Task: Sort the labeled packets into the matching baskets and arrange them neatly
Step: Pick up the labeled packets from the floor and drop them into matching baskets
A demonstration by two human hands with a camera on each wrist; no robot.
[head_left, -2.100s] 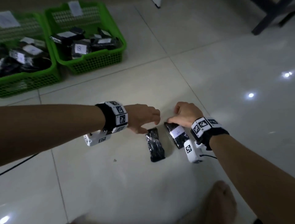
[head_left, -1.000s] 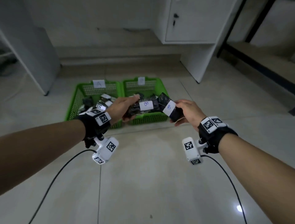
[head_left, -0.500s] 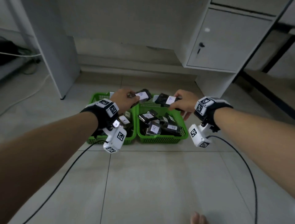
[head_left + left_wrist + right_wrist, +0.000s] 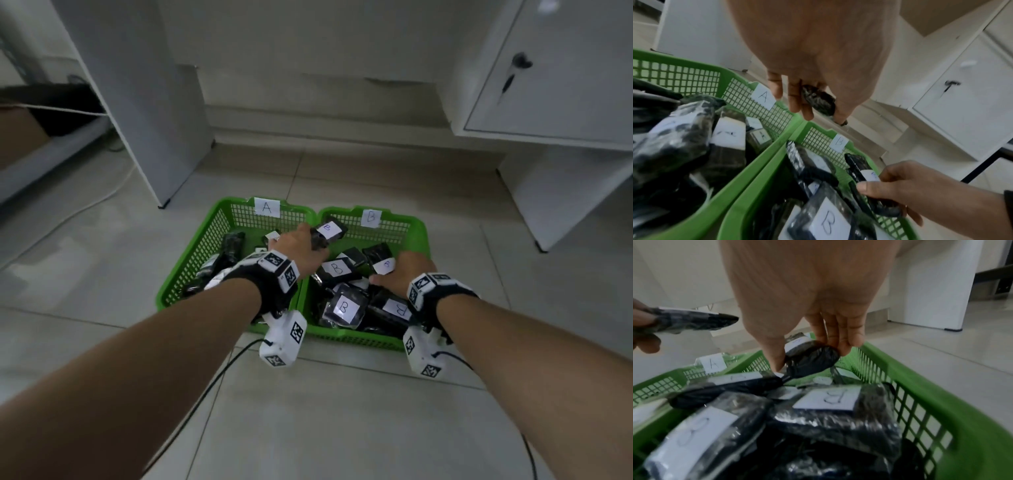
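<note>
Both packets have come off the floor tiles and now hang over basket B (image 4: 416, 236), the landmark here, which stands just right of basket A (image 4: 191, 267) with rims touching. That carry is the change: sorting of these two is down to the drop. The left hand (image 4: 298, 251), over basket B's near-left corner at the shared rim, grips a B-labelled packet (image 4: 329, 231) between curled fingers and thumb. The right hand (image 4: 406, 274), low inside basket B's right half, pinches the second packet (image 4: 809, 360), also marked B, just above the pile. Releasing both here looks correct; tidying the jumbled heap remains
</note>
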